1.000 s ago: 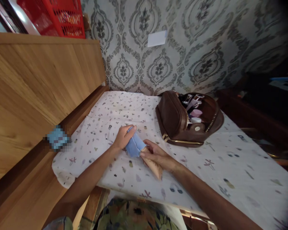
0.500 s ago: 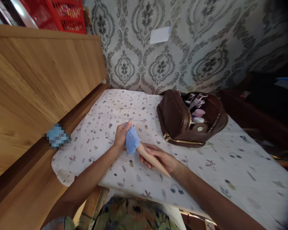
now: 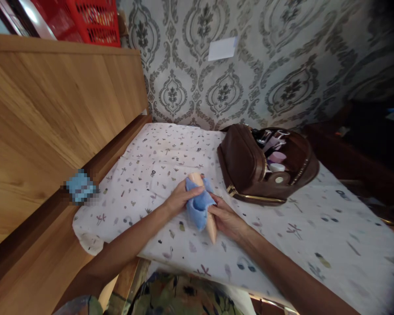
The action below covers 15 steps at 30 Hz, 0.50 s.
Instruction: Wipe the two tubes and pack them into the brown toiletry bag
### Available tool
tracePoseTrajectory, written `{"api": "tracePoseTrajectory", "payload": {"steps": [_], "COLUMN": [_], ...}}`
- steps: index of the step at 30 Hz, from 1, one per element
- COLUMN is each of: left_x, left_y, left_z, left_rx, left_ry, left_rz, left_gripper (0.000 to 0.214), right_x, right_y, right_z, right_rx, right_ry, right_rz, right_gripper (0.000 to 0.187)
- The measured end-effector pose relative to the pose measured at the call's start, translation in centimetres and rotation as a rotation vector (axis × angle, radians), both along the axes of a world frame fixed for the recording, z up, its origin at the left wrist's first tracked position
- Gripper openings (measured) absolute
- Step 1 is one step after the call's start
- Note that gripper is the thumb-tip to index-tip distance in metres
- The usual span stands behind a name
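My left hand (image 3: 180,197) is closed on a blue cloth (image 3: 197,214), which is wrapped around the middle of a peach-coloured cosmetic tube (image 3: 211,228). The tube's rounded end shows above the cloth, and its flat, narrowing end points down towards me. My right hand (image 3: 228,218) grips the tube's lower part from the right, with its fingers partly hidden behind the tube and cloth. Both hands are just above the patterned white cloth cover (image 3: 164,151). Right of them stands an open brown toiletry bag (image 3: 239,155) with several bottles and jars inside.
A wooden panel (image 3: 65,87) rises along the left, with a red basket (image 3: 101,33) on top. A small blurred blue item (image 3: 81,187) is at the wooden ledge. The patterned wall (image 3: 223,92) closes off the back, bearing a white card (image 3: 222,48).
The blue cloth has moved from the tube's upper end to around its middle, so that end now shows. The tube stands steeper, and my left hand has shifted right, closer to my right hand.
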State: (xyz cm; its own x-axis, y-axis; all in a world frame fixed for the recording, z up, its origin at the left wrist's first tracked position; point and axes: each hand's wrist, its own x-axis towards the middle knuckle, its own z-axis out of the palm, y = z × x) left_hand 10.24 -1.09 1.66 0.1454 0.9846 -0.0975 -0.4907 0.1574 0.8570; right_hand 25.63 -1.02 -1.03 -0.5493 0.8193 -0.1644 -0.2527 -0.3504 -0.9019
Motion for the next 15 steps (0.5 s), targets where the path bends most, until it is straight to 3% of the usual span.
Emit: {"api": "tracePoseTrajectory", "payload": {"steps": [5,8,11,15], "left_x": [0.6,0.0,-1.1,-2.0], "left_y": [0.2,0.8,1.0,0.8], "left_z": [-0.4,0.2,1.9,4.0], "left_rx": [0.014,0.084,0.233,0.378], "left_ry": [0.002,0.082,0.302,0.738], "left_rz": [0.008,0.082,0.074,-0.024], "left_gripper": [0.069,0.066,0.057,0.043], "right_x": [0.8,1.0,1.0,0.6], "right_y": [0.2,0.7,1.0,0.8], "right_z": [-0.5,-0.1,0.7,1.7], "right_rx": [0.056,0.184,0.24,0.126], "right_ry": [-0.193,-0.271,-0.295,-0.25], "right_rz": [0.002,-0.028,-0.115,-0.276], "right_gripper": [0.055,0.051,0.051,0.055]}}
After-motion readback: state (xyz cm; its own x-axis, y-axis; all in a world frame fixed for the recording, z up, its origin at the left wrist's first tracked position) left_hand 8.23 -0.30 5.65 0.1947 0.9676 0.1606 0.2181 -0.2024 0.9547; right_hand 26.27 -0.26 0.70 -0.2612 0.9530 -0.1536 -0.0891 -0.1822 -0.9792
